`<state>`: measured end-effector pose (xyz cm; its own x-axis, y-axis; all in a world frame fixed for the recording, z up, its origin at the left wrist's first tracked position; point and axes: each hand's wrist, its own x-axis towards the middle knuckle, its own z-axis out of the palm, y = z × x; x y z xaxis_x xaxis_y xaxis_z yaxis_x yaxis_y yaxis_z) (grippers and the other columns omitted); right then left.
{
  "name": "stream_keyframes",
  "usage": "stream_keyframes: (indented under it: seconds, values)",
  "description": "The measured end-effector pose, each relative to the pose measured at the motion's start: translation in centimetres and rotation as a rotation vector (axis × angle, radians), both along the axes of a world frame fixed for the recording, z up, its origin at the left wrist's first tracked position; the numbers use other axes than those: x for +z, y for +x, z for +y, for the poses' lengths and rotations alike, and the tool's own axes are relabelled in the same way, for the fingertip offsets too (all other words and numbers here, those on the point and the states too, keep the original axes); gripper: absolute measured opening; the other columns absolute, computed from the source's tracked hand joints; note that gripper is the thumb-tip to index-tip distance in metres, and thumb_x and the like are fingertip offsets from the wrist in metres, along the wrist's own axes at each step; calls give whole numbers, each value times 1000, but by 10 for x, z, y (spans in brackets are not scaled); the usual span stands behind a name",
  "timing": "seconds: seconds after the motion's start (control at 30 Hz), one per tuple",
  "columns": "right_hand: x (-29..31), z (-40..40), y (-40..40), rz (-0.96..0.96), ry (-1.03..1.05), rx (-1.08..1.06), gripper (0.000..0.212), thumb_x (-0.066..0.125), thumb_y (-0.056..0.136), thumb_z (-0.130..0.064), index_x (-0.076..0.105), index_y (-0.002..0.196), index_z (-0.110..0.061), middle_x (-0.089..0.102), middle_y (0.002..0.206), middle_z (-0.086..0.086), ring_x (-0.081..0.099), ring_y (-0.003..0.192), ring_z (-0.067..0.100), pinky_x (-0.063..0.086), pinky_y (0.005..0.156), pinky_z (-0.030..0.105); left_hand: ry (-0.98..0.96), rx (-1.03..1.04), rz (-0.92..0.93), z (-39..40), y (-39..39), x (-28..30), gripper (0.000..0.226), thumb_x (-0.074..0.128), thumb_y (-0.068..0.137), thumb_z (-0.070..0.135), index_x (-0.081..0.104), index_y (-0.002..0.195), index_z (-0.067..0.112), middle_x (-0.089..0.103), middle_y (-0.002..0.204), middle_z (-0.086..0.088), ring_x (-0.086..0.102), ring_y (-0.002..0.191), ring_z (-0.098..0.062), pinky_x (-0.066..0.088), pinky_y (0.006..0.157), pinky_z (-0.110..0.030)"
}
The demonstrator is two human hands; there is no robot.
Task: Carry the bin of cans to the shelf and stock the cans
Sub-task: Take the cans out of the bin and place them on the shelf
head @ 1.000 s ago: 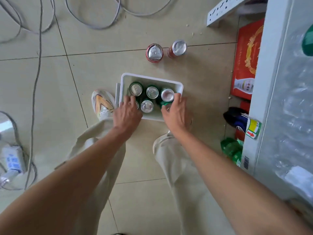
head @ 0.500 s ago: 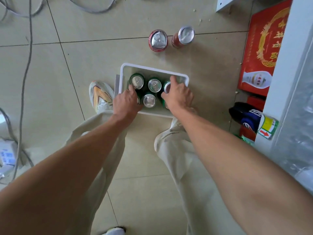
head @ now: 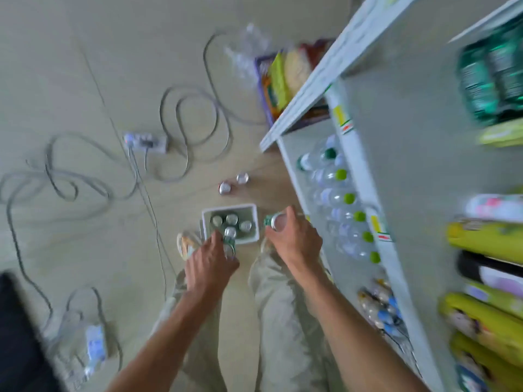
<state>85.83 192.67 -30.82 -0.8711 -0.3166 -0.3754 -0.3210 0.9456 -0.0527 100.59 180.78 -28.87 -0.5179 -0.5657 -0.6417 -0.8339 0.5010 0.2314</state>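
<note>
A white bin [head: 254, 222] stands on the tiled floor in front of my feet, holding several green cans [head: 232, 219] seen from above. My left hand [head: 210, 263] is lifted just clear of the bin's near edge, shut on a green can [head: 229, 246]. My right hand [head: 294, 240] is to the right of the bin, shut on another green can [head: 272, 221], beside the white shelf unit [head: 396, 154]. Two red cans [head: 225, 188] stand on the floor beyond the bin. The frame is motion-blurred.
The shelf's lower level holds rows of clear bottles with green caps [head: 342, 199]; yellow-green packs [head: 486, 239] and green bottles [head: 492, 77] sit higher. Grey cables [head: 186, 128] and a power strip [head: 145, 142] lie on the floor at left. My shoe [head: 185, 244] is beside the bin.
Both hands have risen out of the bin, each with a green can. My view has swung up and right, bringing the shelf into sight.
</note>
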Motion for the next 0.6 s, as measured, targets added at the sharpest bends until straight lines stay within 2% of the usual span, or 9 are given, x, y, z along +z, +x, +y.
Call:
stream_keyframes:
  seconds: [0.17, 0.33, 0.43, 0.53, 0.6]
  values:
    - [166, 6, -31, 198, -95, -116, 57, 66, 57, -67, 51, 94, -26, 64, 57, 4, 67, 54, 29, 28, 46, 28, -15, -120, 184, 1, -42, 153, 47, 72, 68, 38, 55, 110, 25, 74, 97, -2, 70, 81, -34, 51, 59, -34]
    - [288, 31, -81, 281, -245, -277, 61, 55, 63, -76, 50, 105, -30, 67, 71, 7, 68, 71, 34, 43, 54, 35, -63, -182, 446, 4, -106, 258, 48, 76, 60, 41, 62, 104, 29, 74, 86, -1, 68, 76, -34, 52, 58, -36]
    - [326, 50, -125, 356, -315, -352, 64, 55, 63, -78, 52, 105, -29, 69, 79, 11, 68, 78, 36, 43, 58, 37, -93, -203, 602, 12, -166, 295, 48, 81, 60, 40, 65, 104, 27, 74, 83, -7, 69, 73, -36, 54, 56, -37]
    - [334, 60, -182, 229, -407, -513, 64, 62, 65, -72, 56, 108, -25, 70, 100, 15, 67, 95, 37, 42, 67, 38, -102, -221, 639, 19, -241, 304, 54, 79, 62, 40, 65, 112, 23, 74, 92, -15, 70, 80, -39, 56, 63, -38]
    - [326, 61, -220, 162, -479, -584, 63, 67, 71, -67, 62, 114, -22, 70, 117, 13, 65, 109, 34, 46, 79, 38, -106, -240, 631, 24, -291, 296, 61, 81, 63, 39, 64, 118, 20, 73, 99, -17, 69, 87, -39, 51, 65, -35]
